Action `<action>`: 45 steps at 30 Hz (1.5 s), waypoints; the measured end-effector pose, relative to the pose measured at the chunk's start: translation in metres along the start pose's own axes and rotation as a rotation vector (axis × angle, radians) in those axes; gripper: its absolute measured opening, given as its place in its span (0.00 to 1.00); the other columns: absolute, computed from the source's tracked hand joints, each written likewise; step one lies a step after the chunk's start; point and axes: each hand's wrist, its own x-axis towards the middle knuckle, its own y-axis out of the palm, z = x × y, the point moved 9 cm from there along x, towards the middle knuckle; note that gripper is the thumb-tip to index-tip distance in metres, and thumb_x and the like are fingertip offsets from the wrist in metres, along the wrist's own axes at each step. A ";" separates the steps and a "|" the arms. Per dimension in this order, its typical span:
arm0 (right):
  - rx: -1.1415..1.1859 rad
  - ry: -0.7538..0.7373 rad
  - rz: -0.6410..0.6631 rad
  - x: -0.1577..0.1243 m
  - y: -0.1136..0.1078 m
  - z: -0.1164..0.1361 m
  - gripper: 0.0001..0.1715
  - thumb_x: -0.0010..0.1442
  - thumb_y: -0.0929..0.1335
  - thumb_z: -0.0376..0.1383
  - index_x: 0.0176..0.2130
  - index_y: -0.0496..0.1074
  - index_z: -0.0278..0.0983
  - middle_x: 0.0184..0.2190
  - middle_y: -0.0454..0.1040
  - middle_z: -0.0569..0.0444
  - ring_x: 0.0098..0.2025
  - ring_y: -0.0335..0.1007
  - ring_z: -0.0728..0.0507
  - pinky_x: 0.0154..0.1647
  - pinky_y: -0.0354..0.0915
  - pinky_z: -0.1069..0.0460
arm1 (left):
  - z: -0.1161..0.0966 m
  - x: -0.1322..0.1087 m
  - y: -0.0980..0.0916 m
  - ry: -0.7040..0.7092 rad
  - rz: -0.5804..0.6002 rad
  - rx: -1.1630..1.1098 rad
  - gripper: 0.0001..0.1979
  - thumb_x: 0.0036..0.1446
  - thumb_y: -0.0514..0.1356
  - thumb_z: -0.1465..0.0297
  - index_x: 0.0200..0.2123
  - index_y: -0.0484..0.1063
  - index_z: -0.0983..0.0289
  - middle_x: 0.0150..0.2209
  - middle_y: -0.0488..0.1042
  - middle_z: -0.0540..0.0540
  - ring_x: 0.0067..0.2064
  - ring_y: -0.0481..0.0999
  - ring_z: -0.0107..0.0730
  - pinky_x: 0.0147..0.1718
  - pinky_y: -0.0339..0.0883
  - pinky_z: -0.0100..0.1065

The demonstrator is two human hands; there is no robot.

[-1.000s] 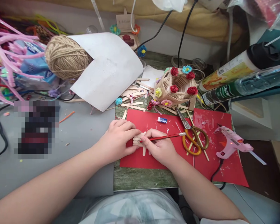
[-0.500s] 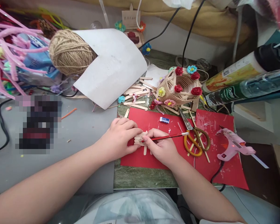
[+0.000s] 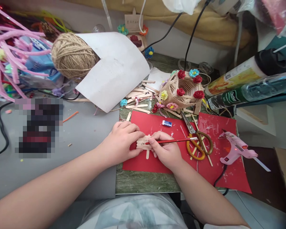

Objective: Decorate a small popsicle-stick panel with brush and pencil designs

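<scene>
A small panel of craft sticks (image 3: 142, 140) lies on the red paper (image 3: 135, 163), one stick poking out below it like a post. My left hand (image 3: 124, 140) grips the panel's left side between thumb and fingers. In my right hand (image 3: 165, 148) is a slim red pencil (image 3: 173, 140), its tip down on the panel's face and its silver end pointing right. The right fingers also rest against the panel's right edge. Just above, a blue-and-white eraser (image 3: 167, 123) lies on the paper. Any marks on the wood are too small to read.
Scissors (image 3: 197, 136) and a pink glue gun (image 3: 235, 148) with its cord lie to the right. Behind are loose craft sticks (image 3: 139, 95), a flower-trimmed twine basket (image 3: 181, 90), a twine ball (image 3: 73, 55) and white card (image 3: 116, 70). Bottles (image 3: 243, 92) lean at the far right.
The pencil's back end has shifted slightly right, its tip still on the panel. The left hand keeps its place; the whole view has moved a little.
</scene>
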 end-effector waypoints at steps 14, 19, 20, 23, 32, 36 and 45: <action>-0.079 -0.028 -0.069 -0.030 0.001 0.005 0.11 0.73 0.68 0.43 0.41 0.77 0.41 0.27 0.75 0.57 0.28 0.72 0.46 0.37 0.70 0.48 | -0.003 -0.001 -0.003 -0.034 -0.025 0.081 0.14 0.61 0.66 0.59 0.47 0.73 0.58 0.46 0.79 0.53 0.50 0.74 0.43 0.52 0.57 0.48; -0.089 0.017 -0.096 -0.027 0.003 -0.011 0.14 0.73 0.68 0.46 0.38 0.76 0.41 0.23 0.73 0.58 0.24 0.70 0.46 0.31 0.67 0.50 | 0.000 -0.001 0.001 -0.053 -0.011 0.101 0.14 0.62 0.66 0.57 0.45 0.73 0.58 0.44 0.79 0.54 0.49 0.73 0.44 0.51 0.57 0.49; -0.117 0.006 -0.108 -0.028 0.002 -0.011 0.15 0.74 0.68 0.46 0.38 0.76 0.41 0.23 0.74 0.58 0.25 0.70 0.46 0.31 0.68 0.50 | 0.001 -0.001 0.002 -0.053 -0.010 0.104 0.14 0.61 0.66 0.57 0.44 0.73 0.58 0.44 0.78 0.54 0.49 0.73 0.45 0.51 0.57 0.49; -0.173 -0.025 -0.111 -0.029 0.003 -0.010 0.15 0.74 0.67 0.45 0.38 0.77 0.40 0.25 0.75 0.56 0.27 0.72 0.46 0.34 0.69 0.49 | 0.001 -0.001 0.002 -0.049 -0.010 0.116 0.14 0.61 0.66 0.57 0.43 0.72 0.59 0.42 0.78 0.54 0.48 0.73 0.44 0.50 0.57 0.49; -0.201 -0.055 -0.102 -0.027 0.003 -0.003 0.15 0.74 0.67 0.44 0.37 0.76 0.41 0.24 0.74 0.55 0.29 0.73 0.44 0.33 0.71 0.48 | 0.001 0.001 0.002 -0.040 0.000 0.099 0.13 0.62 0.66 0.57 0.41 0.72 0.59 0.41 0.78 0.54 0.47 0.72 0.44 0.49 0.57 0.48; -0.207 -0.082 -0.066 -0.026 0.005 -0.002 0.14 0.74 0.67 0.43 0.36 0.76 0.41 0.29 0.77 0.53 0.29 0.73 0.45 0.32 0.70 0.48 | 0.002 0.001 0.002 -0.040 -0.003 0.096 0.13 0.62 0.66 0.57 0.42 0.72 0.59 0.42 0.78 0.55 0.47 0.72 0.44 0.49 0.57 0.48; -0.219 -0.079 -0.060 -0.024 0.007 -0.002 0.14 0.74 0.68 0.42 0.36 0.75 0.40 0.33 0.79 0.52 0.30 0.73 0.45 0.32 0.69 0.49 | 0.004 0.000 0.005 -0.042 -0.003 0.089 0.13 0.62 0.66 0.57 0.40 0.71 0.59 0.42 0.77 0.54 0.47 0.72 0.43 0.49 0.57 0.47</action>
